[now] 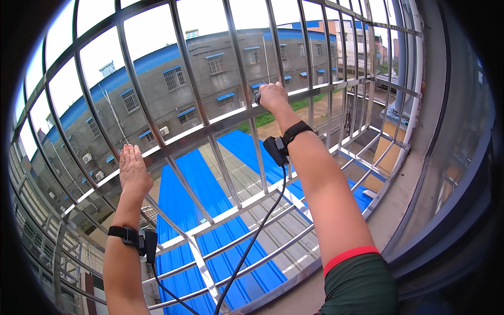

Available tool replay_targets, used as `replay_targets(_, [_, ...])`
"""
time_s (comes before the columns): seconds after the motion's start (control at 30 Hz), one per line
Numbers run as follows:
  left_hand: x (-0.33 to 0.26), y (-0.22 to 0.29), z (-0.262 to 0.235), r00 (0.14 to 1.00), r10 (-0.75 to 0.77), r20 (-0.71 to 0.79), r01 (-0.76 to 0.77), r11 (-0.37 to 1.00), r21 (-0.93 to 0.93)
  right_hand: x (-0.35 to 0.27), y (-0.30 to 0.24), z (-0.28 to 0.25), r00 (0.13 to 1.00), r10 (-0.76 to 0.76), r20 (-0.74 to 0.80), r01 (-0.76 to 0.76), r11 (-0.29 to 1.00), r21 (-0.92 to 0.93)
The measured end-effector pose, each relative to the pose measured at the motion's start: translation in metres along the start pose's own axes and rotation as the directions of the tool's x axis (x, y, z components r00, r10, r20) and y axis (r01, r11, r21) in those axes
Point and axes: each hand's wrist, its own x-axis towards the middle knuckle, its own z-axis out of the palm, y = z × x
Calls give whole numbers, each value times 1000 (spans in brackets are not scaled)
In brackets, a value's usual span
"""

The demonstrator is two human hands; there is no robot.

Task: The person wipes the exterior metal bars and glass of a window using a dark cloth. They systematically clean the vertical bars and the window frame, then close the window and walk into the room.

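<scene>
— Up at the window grille (220, 131), what are the two hands doing?

— Both are reaching out to its horizontal rail (178, 139). The left hand (133, 170) is lying flat, fingers straight and together, palm pressing on the rail at the left. It is gripping nothing.

— And the right hand (273, 97)?

— It is sitting farther along the rail, to the right, curled into a fist around a small dark handle (256, 97) whose end is poking out on the left side of the fist. What kind of tool it is, I cannot tell.

— Is the handle touching the grille?

— It is lying right against the rail, next to an upright bar.

— Anything on the arms?

— Each wrist is wearing a black strap (295, 129) with a small box, and a cable (252, 241) is hanging from each one toward the near edge.

— What is showing beyond the bars?

— Blue roofing (178, 199) below, and a grey building (210, 79) far off.
</scene>
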Motion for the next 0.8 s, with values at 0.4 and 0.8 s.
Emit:
replay_targets(0.4, [5,-2,7,999,19,27,-19,1000,15,-67,-15,-3,909,154,-386,125,785,607])
replay_targets(0.8, [4,-4,13,1000,22,8,-22,999,42,-48,-106,-33,952,-289,98,253,926,279])
